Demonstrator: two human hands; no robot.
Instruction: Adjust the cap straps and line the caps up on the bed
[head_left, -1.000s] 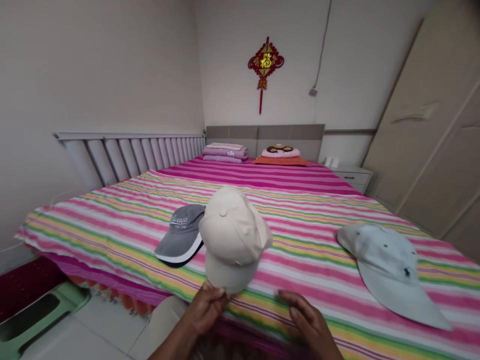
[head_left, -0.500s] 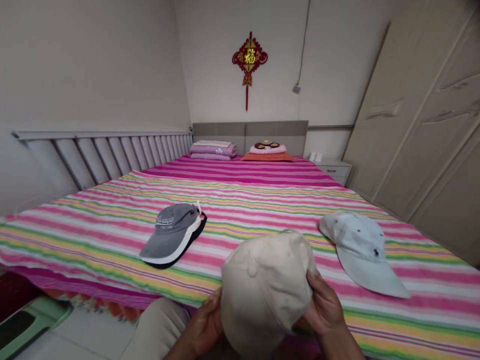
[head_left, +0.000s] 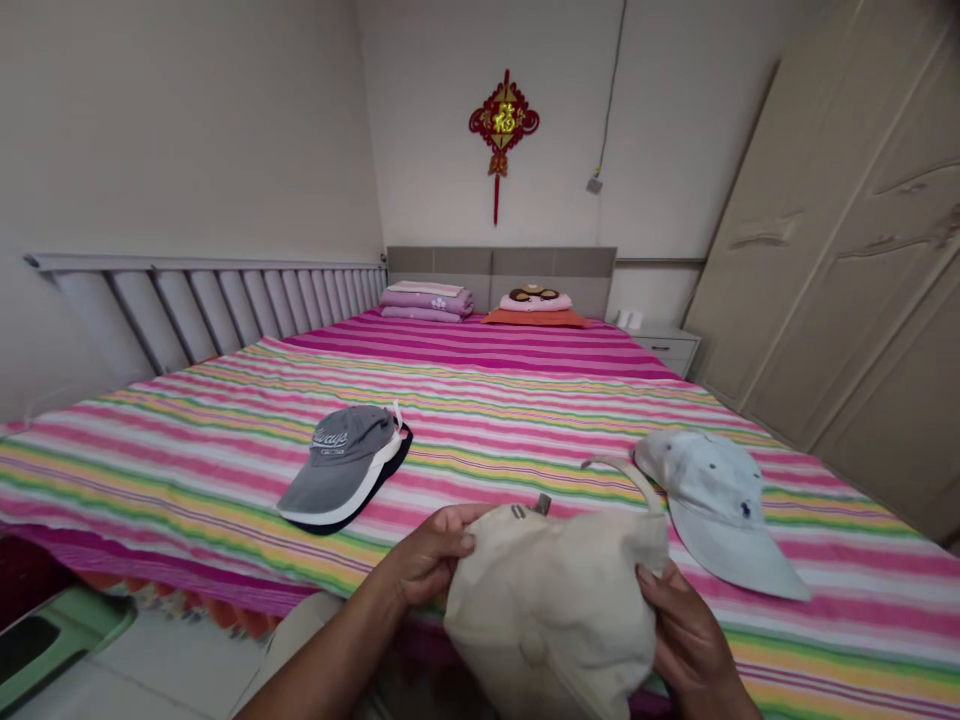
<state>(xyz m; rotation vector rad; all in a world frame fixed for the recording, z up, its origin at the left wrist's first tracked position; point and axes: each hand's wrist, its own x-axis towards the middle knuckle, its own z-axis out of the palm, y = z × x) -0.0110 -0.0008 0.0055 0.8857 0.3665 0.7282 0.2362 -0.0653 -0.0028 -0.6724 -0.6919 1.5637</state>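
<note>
Between my two hands is a cream baseball cap (head_left: 555,600), its back strap hanging loose toward the upper right and a small metal buckle at its far edge. My left hand (head_left: 435,555) pinches the cap's left edge, thumb on top. On the right edge, my right hand (head_left: 686,620) grips the fabric below the strap. A light blue cap (head_left: 720,500) with a small dark logo lies on the bed just beyond my right hand. Farther left rests a grey cap (head_left: 345,450) with white lettering, stacked over a white and a black one.
A striped sheet (head_left: 225,440) covers the bed. Folded purple bedding (head_left: 427,300) and a pink pillow stack (head_left: 535,302) sit by the headboard (head_left: 555,262). A white rail (head_left: 225,300) runs along the left, a wardrobe (head_left: 832,250) stands right, and a green stool (head_left: 75,640) is lower left.
The cream cap has been turned and tipped, so its back strap and buckle now show. My left hand has moved up to its far left edge; my right hand has shifted slightly right.
</note>
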